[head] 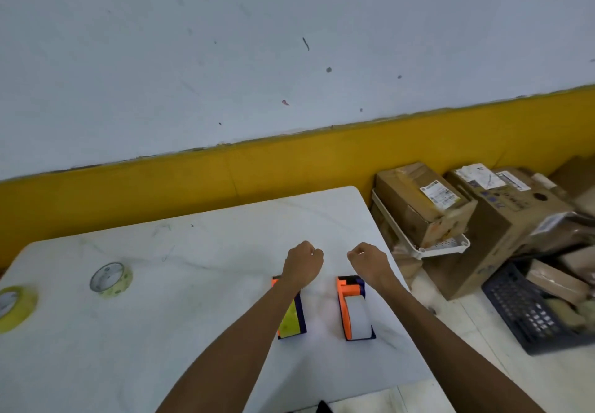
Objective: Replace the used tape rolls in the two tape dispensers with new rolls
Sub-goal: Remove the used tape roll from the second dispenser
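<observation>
Wide white table [199, 300] across the lower frame, both forearms reaching up over it from the bottom edge. Two orange-and-purple dispensers side by side at lower centre: left dispenser [294, 319] with a yellow-green patterned roll, half hidden beneath the left forearm; right dispenser [354, 311] with a white roll, just under the right wrist. Two loose rolls well apart from these at the left of the frame: patterned roll [111, 280] lying flat, yellow roll [14, 308] cut by the left edge.

Left hand [302, 261] and right hand [368, 261] both curled into loose fists above the table, holding nothing visible, just beyond the dispensers' far ends.

Likely risks: a forearm sweeping a light dispenser off the table's right edge onto the floor; mixing up used and new rolls, being similar in colour; tape sticking to itself during threading.
</observation>
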The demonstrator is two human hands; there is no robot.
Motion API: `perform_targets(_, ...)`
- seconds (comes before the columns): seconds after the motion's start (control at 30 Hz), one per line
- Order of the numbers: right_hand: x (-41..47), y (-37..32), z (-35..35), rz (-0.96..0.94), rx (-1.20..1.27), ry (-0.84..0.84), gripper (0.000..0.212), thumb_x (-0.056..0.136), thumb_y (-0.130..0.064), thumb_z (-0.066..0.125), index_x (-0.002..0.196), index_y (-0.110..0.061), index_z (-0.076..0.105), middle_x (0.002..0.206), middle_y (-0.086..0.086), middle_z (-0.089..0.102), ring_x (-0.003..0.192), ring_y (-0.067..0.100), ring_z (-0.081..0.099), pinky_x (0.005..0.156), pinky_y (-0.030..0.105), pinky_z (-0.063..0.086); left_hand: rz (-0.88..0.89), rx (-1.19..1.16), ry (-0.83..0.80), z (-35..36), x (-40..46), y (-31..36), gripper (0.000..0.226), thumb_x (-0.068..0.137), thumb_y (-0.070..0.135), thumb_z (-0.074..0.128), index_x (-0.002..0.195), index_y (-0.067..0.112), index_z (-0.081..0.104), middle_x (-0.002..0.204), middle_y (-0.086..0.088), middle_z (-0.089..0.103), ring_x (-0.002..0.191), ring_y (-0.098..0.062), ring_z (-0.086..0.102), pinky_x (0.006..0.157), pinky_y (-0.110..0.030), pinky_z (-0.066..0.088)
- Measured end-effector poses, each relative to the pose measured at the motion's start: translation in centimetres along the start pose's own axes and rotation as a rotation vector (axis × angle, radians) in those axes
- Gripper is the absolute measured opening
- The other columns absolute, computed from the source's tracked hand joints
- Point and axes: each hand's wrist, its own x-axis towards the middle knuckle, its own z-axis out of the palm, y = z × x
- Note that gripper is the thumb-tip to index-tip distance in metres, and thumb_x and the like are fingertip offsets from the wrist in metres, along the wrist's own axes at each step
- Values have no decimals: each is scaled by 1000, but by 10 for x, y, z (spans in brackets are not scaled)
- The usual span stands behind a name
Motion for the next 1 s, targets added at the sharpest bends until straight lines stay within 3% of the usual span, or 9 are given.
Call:
perform_targets(0.07,-1,18,1,30,14,-15,27,91,-24,53,108,-5,63,105,8,65,93,23,62,81,30,49,-23,7,-41,23,-3,-7,23,89,18,42,67,11,41,70,-1,46,59,-15,39,56,-28,33)
perform_targets(0.17,-3,41,7,91,12,-53,23,89,-26,54,99,-8,63,97,8,63,85,23,59,81,38,52,-108,8,-99,53,-7,-20,28,88,17,41,61,15,33,65,-12,49,55,-15,36,52,-28,31)
perform_targets(0.27,0,55,16,117,-94,-79,15,87,-25,53,81,-12,59,100,11,66,88,28,60,78,35,50,-194,-3,-169,80,-9,-31,23,86,22,41,66,12,48,78,-17,62,71,-28,59,67,-35,51)
perform_targets(0.37,0,59,23,133,-185,-105,17,87,-18,47,71,-12,51,87,9,62,82,27,56,70,26,37,-289,-88,-231,99,-11,-40,18,85,22,42,75,12,52,84,-11,59,83,-33,64,78,-40,56)
perform_targets(0.47,-1,65,26,135,-146,-88,14,87,-20,50,79,-10,56,78,3,55,80,23,52,66,28,40,-417,-270,-225,106,-11,-42,15,80,18,44,83,9,55,84,-12,55,77,-27,55,71,-37,49)
perform_targets(0.6,-3,78,28,160,-82,-89,25,87,-23,57,104,-5,62,96,5,59,89,21,54,86,38,51,-510,-400,-191,108,-6,-41,20,80,14,43,89,6,59,89,-18,61,82,-31,57,80,-43,54)
perform_targets(0.7,0,82,32,149,-91,-97,28,89,-27,59,108,-6,61,104,8,61,91,20,52,85,34,47,-512,-435,-200,106,-8,-34,35,78,13,40,104,2,61,93,-21,64,84,-35,63,82,-50,58)
perform_targets(0.83,4,83,33,151,-90,-85,28,89,-26,60,110,-7,64,116,11,64,99,24,58,85,30,45,-541,-435,-189,100,-9,-26,21,88,7,39,98,4,58,86,-16,60,80,-32,64,68,-41,61)
perform_targets(1.0,7,88,24,188,18,-53,26,91,-22,59,112,-9,66,123,9,62,106,22,56,90,31,46,-523,-423,-173,100,-7,-29,22,84,11,47,100,9,61,106,-19,66,99,-36,65,81,-51,60)
